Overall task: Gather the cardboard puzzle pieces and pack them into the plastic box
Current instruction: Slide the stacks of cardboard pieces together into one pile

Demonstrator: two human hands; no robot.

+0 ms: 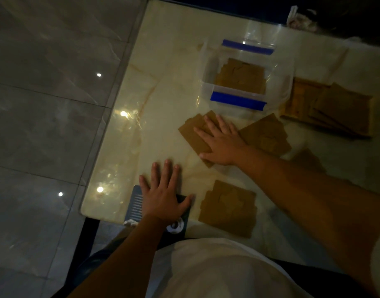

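Observation:
A clear plastic box with blue clip handles stands at the table's middle back, with brown cardboard pieces lying inside. My right hand lies flat, fingers spread, on a brown cardboard piece just in front of the box. Another cardboard piece lies to the right of that hand. A third cardboard group lies near the front edge. My left hand rests flat with fingers apart on a dark card at the front edge.
A stack of cardboard sheets lies right of the box. A plastic bag sits at the back right corner. The glossy marble table ends at its left edge beside a grey tiled floor.

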